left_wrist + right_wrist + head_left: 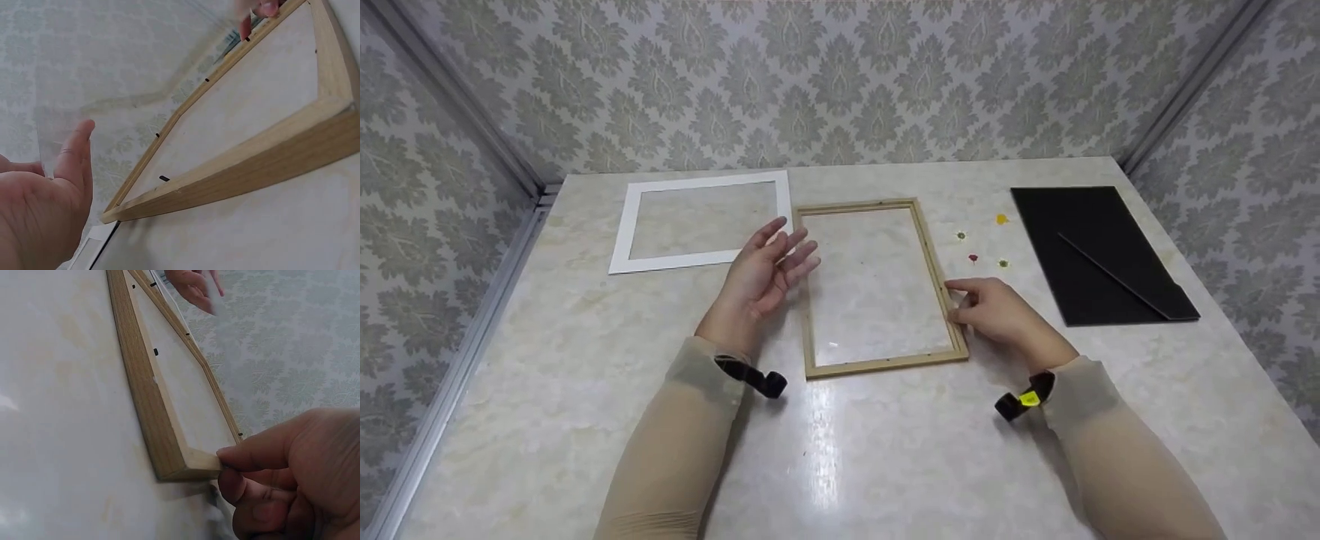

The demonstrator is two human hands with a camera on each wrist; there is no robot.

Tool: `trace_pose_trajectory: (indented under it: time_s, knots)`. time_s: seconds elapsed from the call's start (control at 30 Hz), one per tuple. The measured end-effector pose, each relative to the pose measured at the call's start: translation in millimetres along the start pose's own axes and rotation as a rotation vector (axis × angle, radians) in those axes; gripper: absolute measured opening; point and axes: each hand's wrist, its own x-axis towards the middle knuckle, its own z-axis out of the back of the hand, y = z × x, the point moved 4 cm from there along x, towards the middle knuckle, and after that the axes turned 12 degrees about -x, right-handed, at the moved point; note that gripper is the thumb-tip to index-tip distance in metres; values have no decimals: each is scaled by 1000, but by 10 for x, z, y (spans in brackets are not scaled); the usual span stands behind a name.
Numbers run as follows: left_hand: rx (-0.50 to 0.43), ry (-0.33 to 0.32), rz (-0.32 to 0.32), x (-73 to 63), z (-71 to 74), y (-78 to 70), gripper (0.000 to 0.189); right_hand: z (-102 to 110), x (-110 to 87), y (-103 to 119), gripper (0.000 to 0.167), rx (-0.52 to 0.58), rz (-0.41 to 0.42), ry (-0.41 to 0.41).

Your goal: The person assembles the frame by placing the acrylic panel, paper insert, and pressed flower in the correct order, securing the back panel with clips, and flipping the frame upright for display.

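Under everything is the pale worktop (547,360). The wood frame (931,255) lies flat near its middle, between the hands, with its long axis running away from the person and its far end leaning a little left. The black board (1080,289), its long side also pointing away, lies well apart on the right; the white mat (627,225) lies crosswise on the left, beyond the left forearm and close to the frame's far left corner. A clear sheet (53,132) shows faintly at the left hand (761,277), which is raised beside the frame's left bar and seems to hold it between thumb and fingers; where its far edge ends I cannot tell. The right hand (994,307) is the nearer to the frame, thumb and finger pinching the lower part of its right bar, so the frame lies to its left. A thin strut (1114,276) slants across the board. Between frame and board lie four small flowers (1003,263), and smallest are the black tabs (163,178) along the frame's inner edges.
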Motion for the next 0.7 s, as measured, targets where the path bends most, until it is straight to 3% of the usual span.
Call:
trace_pose_trajectory:
  time_s: [0.47,0.7]
  knots:
    - [96,0,28,66,-20,118,54,-18,29,-32,68,31,-9,9]
    - [148,-18,4,98,-54,176,53,-9,26,-35,68,34,-20,3]
